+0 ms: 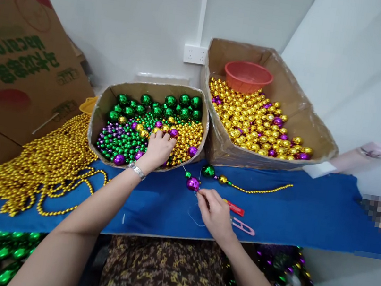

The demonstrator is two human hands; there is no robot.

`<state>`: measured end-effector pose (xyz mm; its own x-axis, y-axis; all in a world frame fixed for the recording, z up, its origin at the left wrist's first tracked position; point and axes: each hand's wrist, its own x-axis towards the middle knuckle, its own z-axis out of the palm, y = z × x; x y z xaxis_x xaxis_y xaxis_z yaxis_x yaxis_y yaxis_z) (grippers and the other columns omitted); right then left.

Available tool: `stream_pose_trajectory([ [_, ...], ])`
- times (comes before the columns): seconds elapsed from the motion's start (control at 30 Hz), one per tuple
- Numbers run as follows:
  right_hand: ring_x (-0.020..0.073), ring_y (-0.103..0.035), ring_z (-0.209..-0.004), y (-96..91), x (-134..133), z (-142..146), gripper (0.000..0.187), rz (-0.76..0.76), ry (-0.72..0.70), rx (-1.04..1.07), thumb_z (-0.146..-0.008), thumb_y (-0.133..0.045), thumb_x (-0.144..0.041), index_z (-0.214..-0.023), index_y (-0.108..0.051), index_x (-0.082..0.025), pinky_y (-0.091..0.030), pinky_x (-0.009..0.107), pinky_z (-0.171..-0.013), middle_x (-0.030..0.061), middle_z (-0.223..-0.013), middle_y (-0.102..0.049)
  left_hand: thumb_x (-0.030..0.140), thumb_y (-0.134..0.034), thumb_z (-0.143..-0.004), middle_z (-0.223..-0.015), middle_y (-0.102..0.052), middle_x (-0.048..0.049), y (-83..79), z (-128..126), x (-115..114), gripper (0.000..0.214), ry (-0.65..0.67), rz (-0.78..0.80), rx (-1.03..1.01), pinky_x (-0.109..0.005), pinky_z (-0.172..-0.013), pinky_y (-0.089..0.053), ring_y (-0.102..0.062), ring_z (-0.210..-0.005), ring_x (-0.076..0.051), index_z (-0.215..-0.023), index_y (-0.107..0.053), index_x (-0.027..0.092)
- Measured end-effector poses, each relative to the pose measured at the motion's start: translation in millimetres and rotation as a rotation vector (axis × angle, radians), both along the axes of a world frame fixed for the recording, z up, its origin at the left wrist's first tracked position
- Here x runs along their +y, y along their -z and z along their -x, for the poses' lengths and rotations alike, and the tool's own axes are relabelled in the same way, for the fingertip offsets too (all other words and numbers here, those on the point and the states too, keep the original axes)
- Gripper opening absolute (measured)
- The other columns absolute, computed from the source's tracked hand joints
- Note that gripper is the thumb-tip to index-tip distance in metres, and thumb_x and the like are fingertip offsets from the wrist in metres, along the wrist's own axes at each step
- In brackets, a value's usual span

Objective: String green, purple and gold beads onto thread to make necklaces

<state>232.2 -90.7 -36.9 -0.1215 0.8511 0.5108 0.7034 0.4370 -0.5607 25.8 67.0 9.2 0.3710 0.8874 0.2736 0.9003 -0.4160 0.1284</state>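
My left hand [160, 148] reaches into the smaller cardboard box [93, 123], its fingers curled down among gold beads [187, 138]. What they pinch, if anything, is hidden. Above the blue cloth, my right hand [215, 213] is closed in a pinch on thin thread just below a large purple bead [193, 183]. A small green bead [188, 174] sits beside that bead on the thread. Farther back on the cloth lies a strung piece with a large green bead [209, 170], a gold bead [222, 179] and a tail of tiny gold beads [258, 192].
Pink-handled snips [244, 226] and a red-labelled item [235, 208] lie beside my right hand. Gold bead strands [52, 156] are heaped at left. A larger box [218, 147] holds gold and purple beads and a red bowl [248, 77]. The blue table [309, 213] ends near my lap.
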Motion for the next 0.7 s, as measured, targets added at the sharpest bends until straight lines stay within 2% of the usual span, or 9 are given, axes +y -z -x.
stream_pose_trajectory([
  [0.07,0.0155,-0.064,-0.072,0.4,-0.4,-0.8,0.015,0.001,0.003,0.003,-0.095,-0.047,-0.023,-0.091,-0.061,-0.021,-0.049,0.025,-0.066,0.0036,-0.081,-0.066,0.017,-0.053,-0.084,-0.102,-0.060,-0.0172,-1.4,0.0,-1.1,0.019,0.023,0.012,-0.132,-0.048,-0.088,-0.038,-0.051,-0.104,-0.033,-0.097,-0.066,0.014],
  [0.13,0.0154,-0.064,-0.071,0.9,-0.9,-1.6,0.015,0.009,0.004,0.011,-0.095,-0.047,-0.023,-0.091,-0.061,-0.021,-0.048,0.025,-0.065,0.0038,-0.081,-0.066,0.023,-0.056,-0.084,-0.100,-0.060,-0.0131,-4.6,3.0,-6.7,0.021,0.053,0.077,-0.437,-0.043,-0.085,-0.044,-0.055,-0.095,-0.026,-0.100,-0.065,0.015],
  [0.2,0.0153,-0.064,-0.072,1.0,-1.5,-1.9,0.015,0.013,0.000,0.021,-0.096,-0.047,-0.023,-0.091,-0.061,-0.021,-0.048,0.025,-0.065,0.0039,-0.081,-0.066,0.032,-0.058,-0.085,-0.095,-0.060,-0.0080,-8.3,7.5,-16.1,0.024,0.077,0.237,-0.869,-0.036,-0.077,-0.050,-0.057,-0.084,-0.019,-0.103,-0.064,0.017],
  [0.27,0.0151,-0.064,-0.072,0.4,-2.0,-1.2,0.015,0.012,-0.010,0.031,-0.096,-0.047,-0.023,-0.091,-0.061,-0.021,-0.048,0.025,-0.066,0.0038,-0.081,-0.066,0.036,-0.063,-0.082,-0.090,-0.059,-0.0044,-11.0,11.5,-27.9,0.028,0.103,0.465,-1.276,-0.031,-0.071,-0.053,-0.057,-0.077,-0.015,-0.104,-0.065,0.018],
  [0.33,0.0151,-0.064,-0.073,-0.9,-2.7,0.4,0.014,0.003,-0.021,0.044,-0.096,-0.047,-0.022,-0.091,-0.060,-0.021,-0.048,0.025,-0.066,0.0037,-0.081,-0.066,0.035,-0.068,-0.080,-0.089,-0.060,-0.0032,-11.5,13.6,-39.8,0.030,0.112,0.659,-1.549,-0.030,-0.072,-0.056,-0.058,-0.075,-0.012,-0.103,-0.065,0.018],
  [0.4,0.0152,-0.064,-0.073,-2.5,-3.7,2.5,0.014,0.000,-0.037,0.047,-0.096,-0.048,-0.023,-0.091,-0.061,-0.021,-0.048,0.025,-0.066,0.0037,-0.081,-0.066,0.032,-0.072,-0.077,-0.089,-0.063,-0.0034,-9.9,13.4,-49.9,0.028,0.076,0.744,-1.704,-0.030,-0.074,-0.057,-0.060,-0.074,-0.011,-0.100,-0.066,0.017],
  [0.47,0.0152,-0.064,-0.073,-3.5,-5.1,4.7,0.014,0.003,-0.057,0.043,-0.096,-0.047,-0.023,-0.091,-0.061,-0.020,-0.048,0.025,-0.066,0.0039,-0.081,-0.066,0.029,-0.073,-0.076,-0.090,-0.065,-0.0036,-7.0,11.4,-57.4,0.025,0.023,0.752,-1.797,-0.030,-0.077,-0.057,-0.062,-0.076,-0.011,-0.096,-0.066,0.017],
  [0.7,0.0148,-0.063,-0.071,-1.3,-8.1,7.8,0.017,0.016,-0.073,-0.008,-0.096,-0.046,-0.023,-0.091,-0.062,-0.020,-0.048,0.025,-0.066,0.0042,-0.080,-0.065,0.031,-0.074,-0.077,-0.092,-0.066,-0.0034,-1.7,2.9,-70.0,0.024,-0.023,0.687,-1.871,-0.032,-0.082,-0.057,-0.065,-0.084,-0.014,-0.095,-0.064,0.018],
])
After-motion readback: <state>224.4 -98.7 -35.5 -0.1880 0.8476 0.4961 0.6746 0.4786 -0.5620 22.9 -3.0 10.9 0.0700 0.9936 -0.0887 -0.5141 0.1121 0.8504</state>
